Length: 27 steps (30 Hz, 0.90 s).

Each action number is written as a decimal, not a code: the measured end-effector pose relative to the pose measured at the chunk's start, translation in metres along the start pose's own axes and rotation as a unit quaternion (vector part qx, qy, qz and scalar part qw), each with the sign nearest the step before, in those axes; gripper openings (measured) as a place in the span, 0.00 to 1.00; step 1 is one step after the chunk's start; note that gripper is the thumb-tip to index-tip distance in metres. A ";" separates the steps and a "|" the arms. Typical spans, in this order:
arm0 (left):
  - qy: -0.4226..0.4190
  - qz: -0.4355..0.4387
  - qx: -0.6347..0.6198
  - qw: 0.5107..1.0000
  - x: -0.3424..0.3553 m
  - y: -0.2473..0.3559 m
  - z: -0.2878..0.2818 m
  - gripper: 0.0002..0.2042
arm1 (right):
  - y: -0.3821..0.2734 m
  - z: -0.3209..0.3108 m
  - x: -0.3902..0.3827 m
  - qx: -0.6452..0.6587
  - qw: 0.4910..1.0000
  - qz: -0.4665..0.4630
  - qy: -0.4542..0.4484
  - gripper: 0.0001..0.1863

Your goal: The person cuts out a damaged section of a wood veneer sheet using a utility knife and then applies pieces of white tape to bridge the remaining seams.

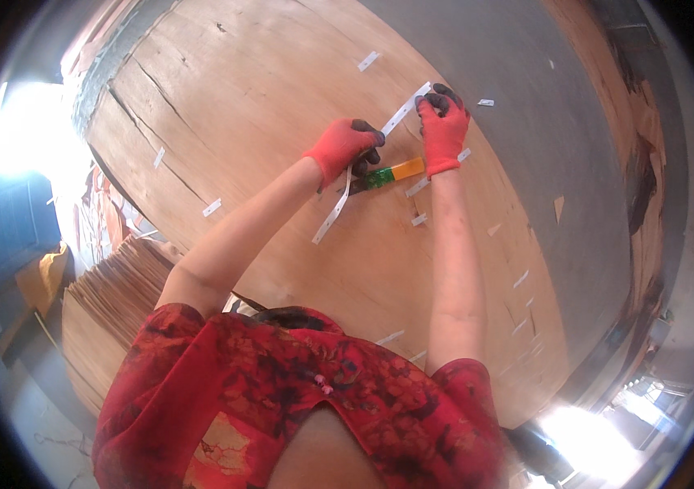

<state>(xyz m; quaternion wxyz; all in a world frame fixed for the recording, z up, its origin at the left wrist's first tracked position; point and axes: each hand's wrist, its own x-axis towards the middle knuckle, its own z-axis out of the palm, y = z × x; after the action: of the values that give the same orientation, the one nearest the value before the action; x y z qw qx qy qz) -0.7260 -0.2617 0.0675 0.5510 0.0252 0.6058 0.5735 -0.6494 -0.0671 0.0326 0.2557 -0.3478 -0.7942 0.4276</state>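
Observation:
A white perforated tape strip (402, 112) is stretched between my hands above a thin wood veneer sheet (282, 106). My left hand (347, 149), in a red glove with dark fingertips, is closed on the strip, whose tail hangs from it toward me. At the strip's far end, my right hand (445, 126), gloved alike, pinches it near the sheet's far-right edge. Just below my left fingers is a tool with a green and orange handle (396, 172); its dark end lies partly in shadow, and I cannot tell whether those fingers touch it.
Short white tape pieces (212, 207) are stuck on the veneer, some next to dark cracks (164, 94). A grey surface (559, 155) extends to the right of the sheet. At the lower left stands a stack of veneer sheets (115, 285). Bright light glares on both sides.

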 end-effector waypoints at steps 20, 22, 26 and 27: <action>0.047 -0.010 -0.006 0.999 0.019 -0.009 -0.001 0.09 | 0.004 0.003 0.018 -0.175 0.966 -0.177 0.067 0.27; 0.050 -0.007 -0.022 0.998 0.020 -0.011 -0.001 0.09 | 0.000 -0.009 0.018 -0.138 0.969 -0.194 0.067 0.24; 0.042 -0.008 -0.008 0.999 0.021 -0.010 -0.001 0.09 | 0.008 -0.013 0.003 -0.160 0.939 -0.286 -0.100 0.21; 0.040 -0.007 -0.004 0.999 0.021 -0.009 -0.001 0.09 | 0.016 -0.011 0.000 -0.185 0.932 -0.283 -0.132 0.23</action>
<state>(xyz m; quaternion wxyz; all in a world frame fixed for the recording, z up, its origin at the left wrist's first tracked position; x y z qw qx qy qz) -0.7293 -0.2514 0.0471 0.5302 -0.0043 0.6252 0.5727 -0.6366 -0.0553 0.0246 0.1901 -0.0899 -0.9514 0.2249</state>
